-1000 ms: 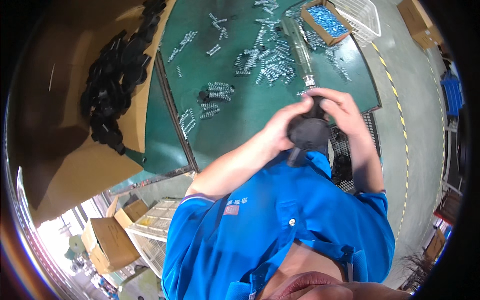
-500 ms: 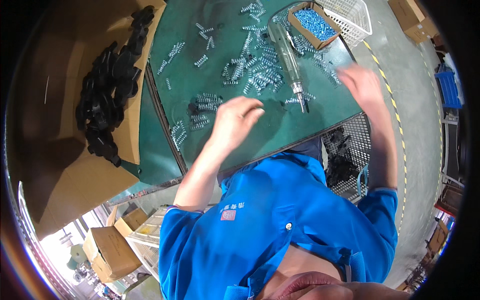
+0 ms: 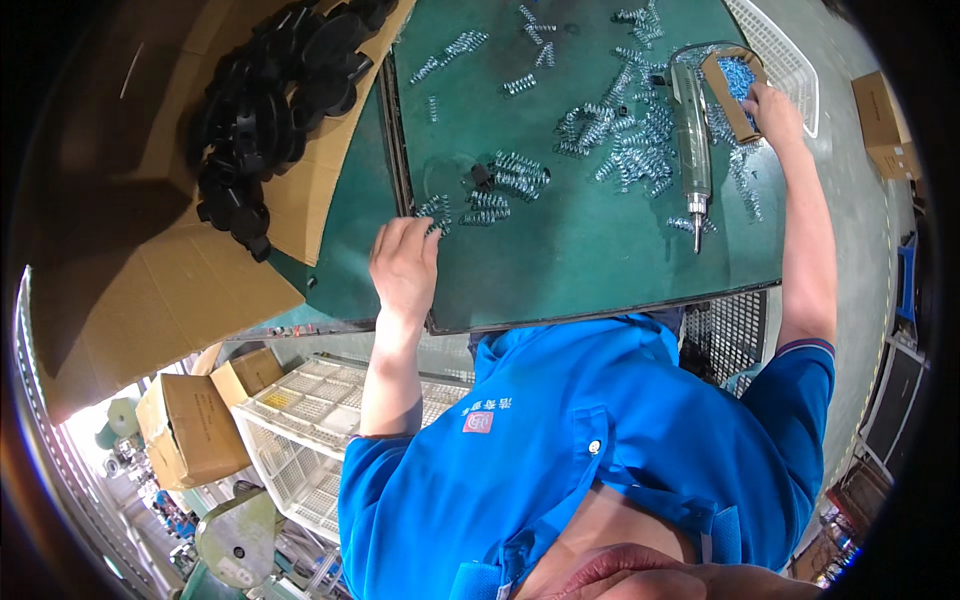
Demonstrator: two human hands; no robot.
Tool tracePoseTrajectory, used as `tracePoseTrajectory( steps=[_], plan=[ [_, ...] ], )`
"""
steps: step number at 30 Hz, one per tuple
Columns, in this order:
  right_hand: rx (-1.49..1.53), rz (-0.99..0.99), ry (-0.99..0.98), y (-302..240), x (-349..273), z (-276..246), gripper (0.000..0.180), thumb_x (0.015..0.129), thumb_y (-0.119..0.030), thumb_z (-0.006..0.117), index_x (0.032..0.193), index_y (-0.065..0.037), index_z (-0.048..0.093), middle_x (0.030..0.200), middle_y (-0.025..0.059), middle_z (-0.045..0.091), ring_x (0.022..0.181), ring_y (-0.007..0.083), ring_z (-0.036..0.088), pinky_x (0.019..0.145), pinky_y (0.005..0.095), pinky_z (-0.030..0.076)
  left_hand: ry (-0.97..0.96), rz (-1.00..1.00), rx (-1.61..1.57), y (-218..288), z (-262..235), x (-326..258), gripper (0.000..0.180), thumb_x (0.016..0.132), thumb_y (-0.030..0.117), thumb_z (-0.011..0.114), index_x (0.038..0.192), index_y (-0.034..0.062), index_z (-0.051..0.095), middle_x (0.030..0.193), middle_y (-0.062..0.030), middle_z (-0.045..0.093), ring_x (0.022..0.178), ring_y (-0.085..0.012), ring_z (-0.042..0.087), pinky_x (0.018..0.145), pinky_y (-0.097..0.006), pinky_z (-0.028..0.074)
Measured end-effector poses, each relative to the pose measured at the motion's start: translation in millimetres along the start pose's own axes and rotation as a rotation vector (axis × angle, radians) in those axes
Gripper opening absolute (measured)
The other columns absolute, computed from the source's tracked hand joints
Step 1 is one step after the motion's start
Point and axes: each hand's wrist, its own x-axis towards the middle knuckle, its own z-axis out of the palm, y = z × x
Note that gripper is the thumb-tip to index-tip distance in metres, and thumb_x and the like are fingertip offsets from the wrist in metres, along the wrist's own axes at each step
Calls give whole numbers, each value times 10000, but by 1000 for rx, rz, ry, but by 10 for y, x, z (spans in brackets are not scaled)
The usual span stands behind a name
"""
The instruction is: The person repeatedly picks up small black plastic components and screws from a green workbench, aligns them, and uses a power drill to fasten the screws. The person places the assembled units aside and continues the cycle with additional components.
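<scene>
My left hand (image 3: 405, 265) lies flat on the green mat (image 3: 560, 260) near its left edge, fingers apart, fingertips next to a small pile of metal springs (image 3: 437, 207). It holds nothing. My right hand (image 3: 775, 108) is stretched out to the far right, its fingers at a small cardboard box of blue pieces (image 3: 735, 80); the fingertips are hidden. A grey electric screwdriver (image 3: 690, 130) lies on the mat between the hands, tip toward me. More springs (image 3: 620, 140) lie scattered across the mat.
A large open cardboard box (image 3: 150, 270) on the left holds several black round parts (image 3: 270, 100). A white plastic basket (image 3: 790, 60) stands beyond the small box. Below the table edge are white crates (image 3: 310, 420) and brown cartons (image 3: 190, 425).
One second ago both hands held a black round part before my chest. They have since parted: the left went down to the mat, the right reached out to the small box. The black part is out of my hands.
</scene>
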Motion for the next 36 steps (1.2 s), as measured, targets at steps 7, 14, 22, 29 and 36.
tracePoseTrajectory(
  steps=[7,14,22,29,36],
  plan=[
    [-134,33,147,23,-163,-48,184,845,-288,689,881,-111,721,851,157,713,845,350,697,747,467,556,-59,56,327,142,252,382,238,711,204,786,883,52,725,1139,-73,621,1165,-282,504,1023,-485,330],
    [421,31,493,134,-649,-28,233,867,-267,696,1009,-86,731,944,101,718,871,282,700,753,375,554,44,210,122,332,158,595,224,733,91,775,928,61,670,1042,-80,650,1100,-284,573,993,-454,392],
    [908,-30,553,-317,-1841,81,108,862,-56,700,957,-5,694,891,127,684,784,244,672,718,307,522,-189,1068,-320,1970,930,1282,181,756,74,693,928,69,638,966,-81,656,1055,-277,620,945,-442,479],
    [923,201,523,-18,-3003,346,103,861,-37,696,954,6,695,925,122,693,822,218,673,728,300,523,-451,1321,-262,2170,1468,1594,258,747,81,723,917,61,530,1189,-98,664,1224,-304,572,1151,-507,338],
    [682,225,665,-190,-3178,527,144,762,-67,750,901,-61,717,1078,78,683,1066,298,611,931,407,464,-318,1150,-427,2559,1880,1307,350,648,92,804,914,86,576,1142,-63,666,1156,-278,596,1078,-477,420]
  ],
)
